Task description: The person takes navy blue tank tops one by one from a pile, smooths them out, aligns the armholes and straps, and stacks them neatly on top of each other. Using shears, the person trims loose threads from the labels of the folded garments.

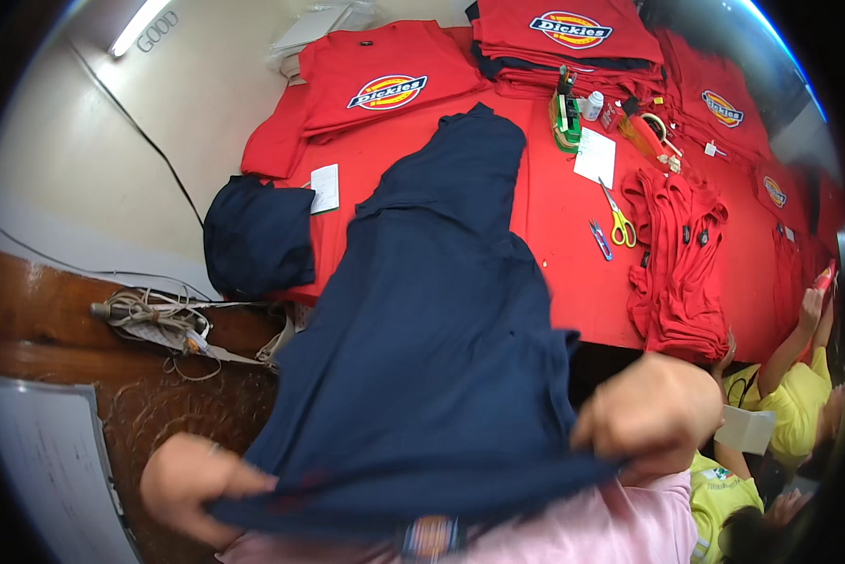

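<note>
A navy blue shirt (422,310) stretches from the red-covered table (573,301) down toward my body. Its near edge is pulled taut between my two hands, and a small label (432,538) shows at the middle of that edge. My left hand (192,484) is closed on the left end of the edge. On the right end, my right hand (648,409) grips the cloth in a fist. Both hands are somewhat blurred. The far part of the shirt lies on the table, its end narrowing near the back.
Folded navy cloth (258,235) sits at the table's left edge. Red shirts (385,80) lie behind. Yellow scissors (620,226), thread snips (601,242), a green tape dispenser (565,117) and bunched red cloth (676,263) are on the right. People in yellow shirts (794,404) work at far right.
</note>
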Tool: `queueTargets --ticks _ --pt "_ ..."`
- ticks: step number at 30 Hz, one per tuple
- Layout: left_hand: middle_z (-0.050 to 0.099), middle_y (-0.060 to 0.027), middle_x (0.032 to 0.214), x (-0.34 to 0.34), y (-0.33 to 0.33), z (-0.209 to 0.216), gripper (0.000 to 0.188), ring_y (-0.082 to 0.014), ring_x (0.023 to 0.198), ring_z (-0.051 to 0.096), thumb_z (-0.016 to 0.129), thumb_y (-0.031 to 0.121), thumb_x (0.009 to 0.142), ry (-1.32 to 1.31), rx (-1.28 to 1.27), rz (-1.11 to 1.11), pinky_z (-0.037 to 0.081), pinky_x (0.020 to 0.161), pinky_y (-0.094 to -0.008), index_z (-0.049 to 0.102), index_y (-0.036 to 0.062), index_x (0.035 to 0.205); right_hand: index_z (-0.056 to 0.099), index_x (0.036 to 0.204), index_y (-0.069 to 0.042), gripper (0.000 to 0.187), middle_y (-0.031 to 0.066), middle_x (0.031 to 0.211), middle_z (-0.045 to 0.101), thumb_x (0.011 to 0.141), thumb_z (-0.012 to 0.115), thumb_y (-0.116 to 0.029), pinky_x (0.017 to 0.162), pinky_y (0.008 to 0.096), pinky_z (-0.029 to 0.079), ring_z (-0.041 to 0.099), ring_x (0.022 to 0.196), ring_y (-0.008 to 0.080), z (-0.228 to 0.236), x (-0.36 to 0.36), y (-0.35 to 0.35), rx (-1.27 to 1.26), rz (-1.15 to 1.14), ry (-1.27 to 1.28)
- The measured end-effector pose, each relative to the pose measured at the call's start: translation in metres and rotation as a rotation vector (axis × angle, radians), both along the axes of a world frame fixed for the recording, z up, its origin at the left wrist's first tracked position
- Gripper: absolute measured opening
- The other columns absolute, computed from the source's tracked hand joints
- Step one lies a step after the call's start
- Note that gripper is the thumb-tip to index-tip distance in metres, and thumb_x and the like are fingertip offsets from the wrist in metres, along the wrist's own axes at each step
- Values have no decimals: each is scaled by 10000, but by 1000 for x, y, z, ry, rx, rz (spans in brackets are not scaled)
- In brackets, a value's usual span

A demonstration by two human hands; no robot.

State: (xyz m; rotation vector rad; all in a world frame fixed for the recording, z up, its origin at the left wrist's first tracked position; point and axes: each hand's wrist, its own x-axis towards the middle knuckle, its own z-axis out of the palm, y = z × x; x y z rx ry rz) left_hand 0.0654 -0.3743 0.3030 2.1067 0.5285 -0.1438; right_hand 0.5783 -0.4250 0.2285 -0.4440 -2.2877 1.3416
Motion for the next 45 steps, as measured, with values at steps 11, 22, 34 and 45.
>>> queueTargets --ticks 11,22,34,45 --pt "705 -341 824 20 -110 99 206 -332 548 686 716 66 775 -370 263 -80 577 482 -364 586 -78 703 688 927 -18 132 149 881 743 911 672 -148 575 277 578 747 712 215 89 -35 -29 357 359 227" --pt "771 -225 1085 1 13 35 347 -304 829 786 813 220 842 -359 248 -236 654 675 -385 739 -20 1080 732 1083 -6 143 126 1027 760 1015 653 -103 664 279 596 752 805 185 96 15 -22 320 117 -89" --pt "724 -165 1003 167 165 -87 361 -363 830 712 799 68 804 -484 -397 -385 563 731 -393 695 -59 1126 607 850 -1 207 88 614 603 858 784 -109 449 256 455 584 465 152 -8 105 -50 275 -1356 259" --pt "699 -117 960 245 235 -186 361 -206 841 693 720 78 843 -425 -449 -76 547 778 -349 656 -6 1187 633 1229 4 535 18 978 633 695 648 25 769 227 464 604 875 85 -18 159 104 -256 -1384 -204"
